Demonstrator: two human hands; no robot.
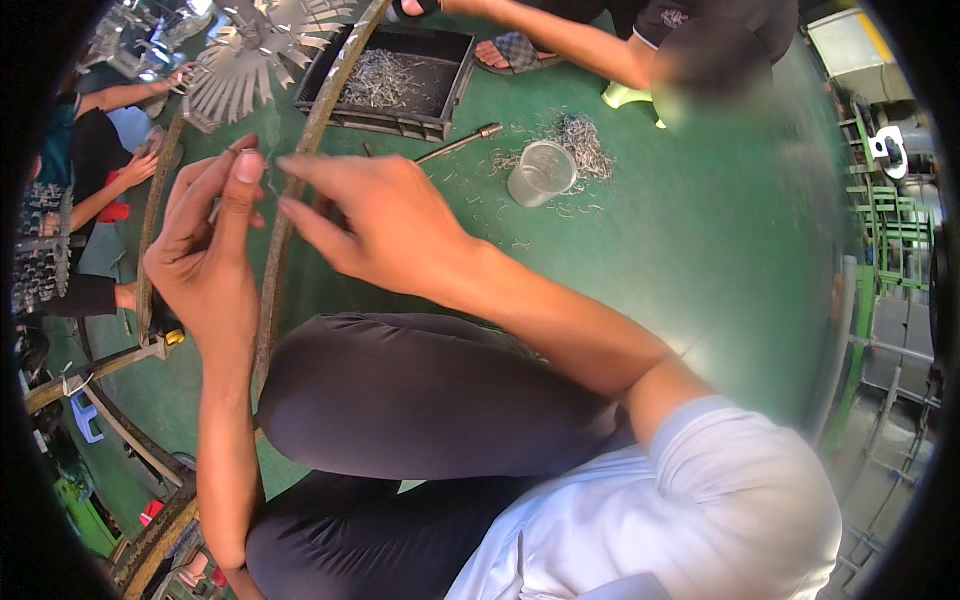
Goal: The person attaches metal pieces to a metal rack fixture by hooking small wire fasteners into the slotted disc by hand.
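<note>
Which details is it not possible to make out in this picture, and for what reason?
All in the head view:
- Left hand: whether it pinches anything; its own fingers cover the spot.
- Right hand: whether it holds anything; the fingertips are blurred.
- Metal pieces in the black crate: single shapes; too small and tangled.
- Co-worker's forearm: what lies past its far end; cut off by the upper edge.

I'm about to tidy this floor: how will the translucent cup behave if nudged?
The translucent cup is probably light for its size, given its thin, see-through wall. Its round body may roll or tip. Pushed toward the pile of thin metal pieces, it would likely scatter them, since they lie loose.
</note>
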